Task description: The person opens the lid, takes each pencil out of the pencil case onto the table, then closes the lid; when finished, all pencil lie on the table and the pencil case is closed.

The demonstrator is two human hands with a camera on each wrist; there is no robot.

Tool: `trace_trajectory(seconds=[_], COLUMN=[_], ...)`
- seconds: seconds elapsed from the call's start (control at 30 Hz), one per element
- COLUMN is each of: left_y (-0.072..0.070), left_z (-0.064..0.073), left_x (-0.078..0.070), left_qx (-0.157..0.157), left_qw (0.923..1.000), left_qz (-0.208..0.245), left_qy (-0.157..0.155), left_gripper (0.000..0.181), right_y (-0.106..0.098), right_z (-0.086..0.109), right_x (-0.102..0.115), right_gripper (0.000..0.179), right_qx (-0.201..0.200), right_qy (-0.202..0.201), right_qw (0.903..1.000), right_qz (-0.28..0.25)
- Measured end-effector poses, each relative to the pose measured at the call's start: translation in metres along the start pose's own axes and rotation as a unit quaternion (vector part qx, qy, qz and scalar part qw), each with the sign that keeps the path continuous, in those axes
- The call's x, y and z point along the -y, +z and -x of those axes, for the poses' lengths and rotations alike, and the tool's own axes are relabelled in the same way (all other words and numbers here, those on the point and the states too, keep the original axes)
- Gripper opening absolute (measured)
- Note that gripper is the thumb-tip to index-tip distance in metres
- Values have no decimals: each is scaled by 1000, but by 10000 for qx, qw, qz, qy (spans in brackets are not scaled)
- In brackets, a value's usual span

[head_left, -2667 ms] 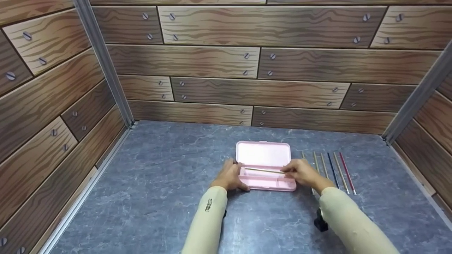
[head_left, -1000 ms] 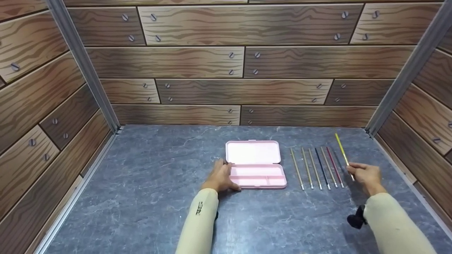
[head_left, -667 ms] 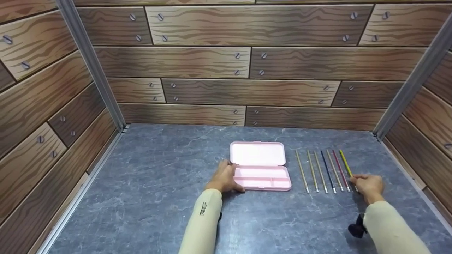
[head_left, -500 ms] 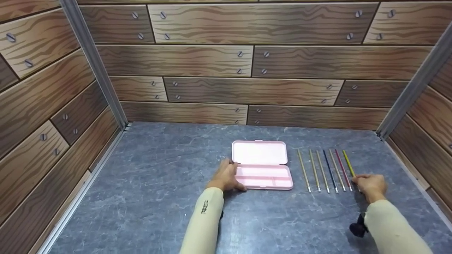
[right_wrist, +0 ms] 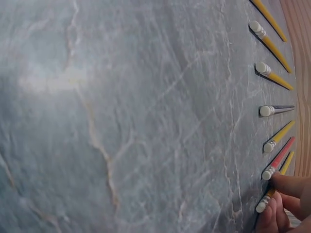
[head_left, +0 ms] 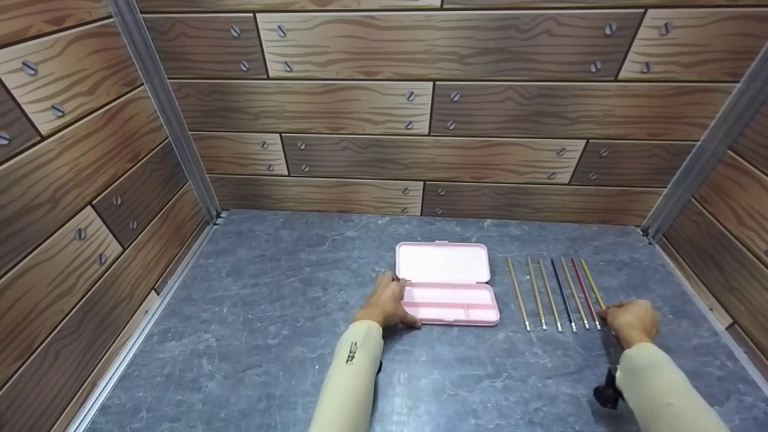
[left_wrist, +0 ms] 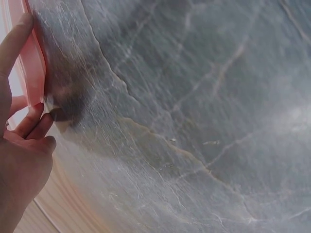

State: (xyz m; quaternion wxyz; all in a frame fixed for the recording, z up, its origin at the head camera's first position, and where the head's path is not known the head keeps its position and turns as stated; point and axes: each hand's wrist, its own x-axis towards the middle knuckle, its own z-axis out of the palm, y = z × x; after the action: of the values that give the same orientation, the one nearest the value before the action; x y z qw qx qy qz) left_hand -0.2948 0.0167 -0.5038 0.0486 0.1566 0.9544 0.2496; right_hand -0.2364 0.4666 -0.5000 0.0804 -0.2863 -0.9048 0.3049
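A pink pencil case (head_left: 451, 294) lies open on the grey marbled tabletop, its lid folded back toward the far wall. My left hand (head_left: 387, 303) grips the case's left end, thumb at the near corner and fingers at the hinge side. In the left wrist view, those fingers curl at the pink edge (left_wrist: 33, 73). At the right end of a row of pencils, my right hand (head_left: 633, 321) pinches a yellow pencil (head_left: 591, 282) near its eraser end. Beside it lies a red pencil (head_left: 583, 288), its white eraser (right_wrist: 267, 174) close to my fingertip in the right wrist view.
Further left in the row lie a dark blue pencil (head_left: 563, 295) and several yellowish ones, such as the leftmost pencil (head_left: 518, 294), all roughly parallel with erasers toward me. Wood-patterned walls (head_left: 354, 198) enclose the tabletop (head_left: 288, 270) at the back and sides.
My right hand has moved a pencil from over the case to the row's right end. It was raised a second ago and now lies low beside the red one. The left hand stays at the case.
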Motion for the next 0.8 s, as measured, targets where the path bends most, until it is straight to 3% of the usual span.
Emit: trace_trajectory(seconds=[0.23,0.37,0.63,0.8], left_y=[-3,-3,0,2], left_z=[1,3,4,2], left_x=[3,4,1,-6], left_qx=[-103,-123,-92,-117], left_qw=[9999,9999,9998,9994], left_qz=[-132,-37,128,248], left_qy=[35,-23,-140,-210], left_gripper=[89,92,95,95], right_y=[4,9,35,54], right_z=[-2,-2,8,13], right_x=[10,28,92,132], right_gripper=[36,40,45,54], right_qx=[-102,-194,-33,511], right_qy=[47,-88,-791,-1265], right_qw=[9999,9995,9952,9883], right_qz=[-43,-229,-582,-686])
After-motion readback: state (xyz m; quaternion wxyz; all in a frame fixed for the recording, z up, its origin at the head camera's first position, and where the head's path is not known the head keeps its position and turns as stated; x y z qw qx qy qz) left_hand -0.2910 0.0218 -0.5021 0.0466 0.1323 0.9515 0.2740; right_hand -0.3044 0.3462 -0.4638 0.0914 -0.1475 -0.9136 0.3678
